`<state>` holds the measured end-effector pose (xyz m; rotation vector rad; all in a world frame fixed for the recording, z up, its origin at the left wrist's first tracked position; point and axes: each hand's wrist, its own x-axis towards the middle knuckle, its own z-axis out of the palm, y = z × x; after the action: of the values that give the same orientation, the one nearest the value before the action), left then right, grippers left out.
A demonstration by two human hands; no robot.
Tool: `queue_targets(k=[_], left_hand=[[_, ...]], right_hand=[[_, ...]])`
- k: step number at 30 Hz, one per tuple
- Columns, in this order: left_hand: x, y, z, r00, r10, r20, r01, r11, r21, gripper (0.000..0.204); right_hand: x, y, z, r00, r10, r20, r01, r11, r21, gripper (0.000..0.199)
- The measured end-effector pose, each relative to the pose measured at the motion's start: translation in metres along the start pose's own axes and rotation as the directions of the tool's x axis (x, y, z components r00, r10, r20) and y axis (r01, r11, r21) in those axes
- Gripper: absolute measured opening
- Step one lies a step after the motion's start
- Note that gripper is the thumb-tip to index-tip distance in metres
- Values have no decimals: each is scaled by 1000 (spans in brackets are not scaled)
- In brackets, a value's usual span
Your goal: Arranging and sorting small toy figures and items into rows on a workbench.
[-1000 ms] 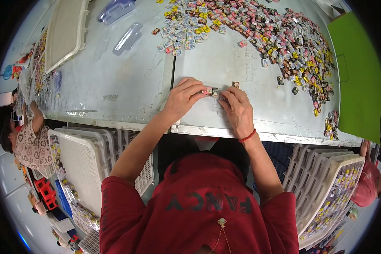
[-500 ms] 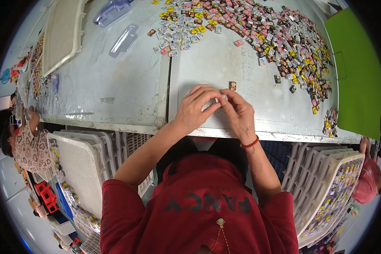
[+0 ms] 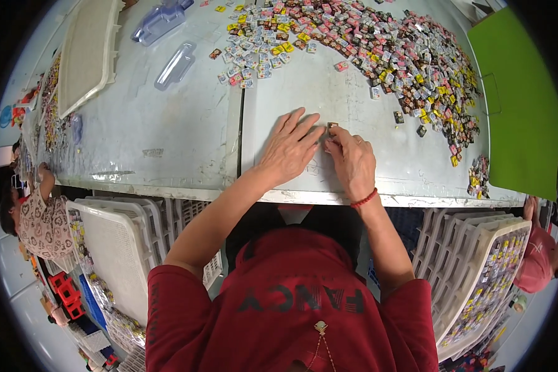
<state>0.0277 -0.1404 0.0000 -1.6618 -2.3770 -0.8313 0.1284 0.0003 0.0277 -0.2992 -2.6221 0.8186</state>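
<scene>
My left hand (image 3: 291, 147) lies with its fingers stretched and spread, low over the pale tabletop (image 3: 186, 124). Anything beneath its palm is hidden. Just to the right, my right hand (image 3: 353, 161), with a red bracelet at the wrist, has thumb and forefinger closed at a small brown box-like piece (image 3: 332, 125) on the table. The fingertips cover part of that piece. Beyond both hands spreads a large heap of similar small pieces (image 3: 378, 49) in pink, white, yellow, brown and black. A few stray ones (image 3: 376, 93) lie apart from the heap.
Clear plastic trays (image 3: 175, 65) and a white crate (image 3: 88, 56) occupy the table's left part. A green board (image 3: 518, 105) borders the right. Stacked white crates (image 3: 471, 273) stand below the front edge on both sides. Other people (image 3: 43, 223) are at the far left and right.
My hands have parted. The pink piece held between them is out of sight. My left hand has spread flat, and my right fingers have reached the brown piece on the table.
</scene>
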Motion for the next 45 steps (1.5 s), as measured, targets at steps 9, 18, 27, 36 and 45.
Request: queue_targets(k=[9, 18, 27, 36, 45], left_hand=[[-2, 10, -8, 998, -49, 48, 45, 996, 80, 38], [6, 9, -12, 994, -69, 87, 68, 998, 11, 38], [140, 61, 67, 994, 53, -99, -80, 953, -291, 26], [125, 43, 83, 989, 142, 40, -126, 953, -277, 25], [131, 33, 72, 985, 150, 89, -110, 929, -353, 20]], right_hand=[[-14, -7, 36, 954, -69, -290, 38, 993, -113, 15], [-17, 16, 2, 951, -109, -289, 126, 991, 41, 20], [31, 145, -69, 878, 57, -475, -256, 895, -366, 27], [-11, 123, -60, 950, -28, -309, -83, 937, -339, 22], [24, 168, -80, 949, 16, -315, -124, 938, -324, 23]])
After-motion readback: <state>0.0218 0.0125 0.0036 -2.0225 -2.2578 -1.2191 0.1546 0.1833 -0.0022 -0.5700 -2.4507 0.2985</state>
